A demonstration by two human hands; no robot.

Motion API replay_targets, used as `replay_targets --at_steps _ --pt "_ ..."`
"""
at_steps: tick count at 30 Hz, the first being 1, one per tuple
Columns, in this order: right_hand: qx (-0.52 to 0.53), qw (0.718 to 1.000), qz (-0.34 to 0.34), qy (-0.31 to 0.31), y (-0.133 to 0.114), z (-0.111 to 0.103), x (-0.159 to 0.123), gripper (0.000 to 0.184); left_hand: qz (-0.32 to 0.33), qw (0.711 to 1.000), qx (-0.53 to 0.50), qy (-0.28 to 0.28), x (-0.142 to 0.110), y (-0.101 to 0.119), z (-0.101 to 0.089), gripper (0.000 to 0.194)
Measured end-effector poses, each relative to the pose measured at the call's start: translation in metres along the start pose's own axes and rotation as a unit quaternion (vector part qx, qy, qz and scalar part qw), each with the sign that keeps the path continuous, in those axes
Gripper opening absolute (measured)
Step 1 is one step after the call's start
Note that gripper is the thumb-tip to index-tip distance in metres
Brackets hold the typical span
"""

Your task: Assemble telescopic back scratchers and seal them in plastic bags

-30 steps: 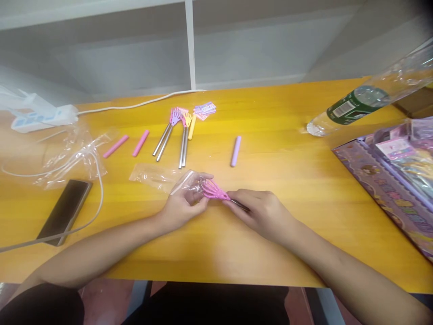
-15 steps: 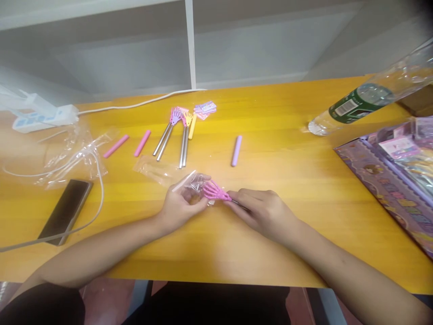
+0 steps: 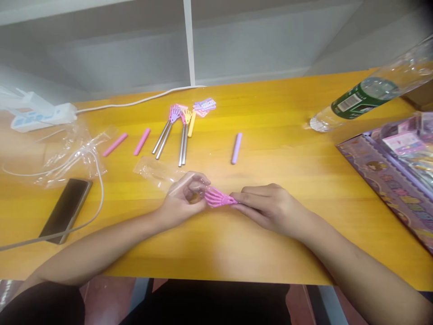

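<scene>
In the middle of the table, my right hand (image 3: 275, 207) pinches a pink hand-shaped back scratcher (image 3: 218, 198) at its neck; my fingers hide the handle. The scratcher's prongs point left and reach the fingertips of my left hand (image 3: 179, 203). That hand is curled closed on a clear plastic wrapper (image 3: 152, 173), which trails left over the table. Beyond my hands lie a purple back scratcher (image 3: 174, 113) and a yellow one (image 3: 186, 117), both with metal rods. A purple tube (image 3: 237, 148) lies ahead of my right hand.
Two pink tubes (image 3: 142, 141), a yellow tube (image 3: 192, 124) and small printed cards (image 3: 205, 106) lie farther back. At left are a phone (image 3: 66, 211), a white cable, crumpled plastic and a power strip (image 3: 43, 117). A water bottle (image 3: 352, 103) and a printed box (image 3: 389, 185) occupy the right.
The pink back scratcher and my right hand have shifted slightly right. The metal rod visible by my right fingers before is now covered. My left hand still grips the wrapper.
</scene>
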State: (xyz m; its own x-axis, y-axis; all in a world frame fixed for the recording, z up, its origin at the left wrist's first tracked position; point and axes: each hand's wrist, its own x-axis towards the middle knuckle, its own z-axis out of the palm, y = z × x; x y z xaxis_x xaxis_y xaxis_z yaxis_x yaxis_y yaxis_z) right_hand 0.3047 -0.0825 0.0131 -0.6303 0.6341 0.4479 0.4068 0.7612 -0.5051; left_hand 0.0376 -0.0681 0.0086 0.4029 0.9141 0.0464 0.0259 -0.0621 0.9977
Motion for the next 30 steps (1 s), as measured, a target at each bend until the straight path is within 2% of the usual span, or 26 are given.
replay_targets --at_steps 5,11,14,17,20,24,28,30 --pt "-0.021 1.0 0.005 -0.017 0.0 -0.001 -0.001 0.022 -0.013 1.0 -0.008 -0.005 0.0 -0.002 0.0 0.029" --pt "-0.031 0.999 0.032 -0.028 0.002 -0.006 -0.001 0.024 0.003 1.0 0.023 0.002 -0.001 -0.004 -0.003 0.032" --pt "-0.031 0.998 0.038 -0.031 0.002 -0.003 -0.001 0.025 -0.028 0.999 0.009 -0.027 -0.003 -0.008 -0.004 0.042" --pt "-0.035 0.999 0.03 -0.021 0.0 0.004 -0.001 0.024 -0.026 0.997 0.036 -0.055 -0.006 -0.009 -0.004 0.048" --pt "-0.044 0.999 0.021 -0.012 -0.001 0.01 -0.002 0.023 -0.036 0.996 0.042 -0.064 -0.006 -0.005 -0.004 0.046" --pt "-0.031 0.999 0.025 -0.023 0.0 0.01 -0.002 0.022 -0.045 0.995 0.001 -0.086 -0.003 -0.001 -0.002 0.044" --pt "-0.001 0.999 0.033 -0.039 0.001 0.002 -0.001 0.023 0.022 0.999 0.011 -0.038 -0.001 -0.006 -0.003 0.05" --pt "0.011 0.998 0.036 -0.046 0.001 -0.001 -0.001 0.024 0.03 0.999 0.019 -0.025 -0.001 -0.009 -0.004 0.051"
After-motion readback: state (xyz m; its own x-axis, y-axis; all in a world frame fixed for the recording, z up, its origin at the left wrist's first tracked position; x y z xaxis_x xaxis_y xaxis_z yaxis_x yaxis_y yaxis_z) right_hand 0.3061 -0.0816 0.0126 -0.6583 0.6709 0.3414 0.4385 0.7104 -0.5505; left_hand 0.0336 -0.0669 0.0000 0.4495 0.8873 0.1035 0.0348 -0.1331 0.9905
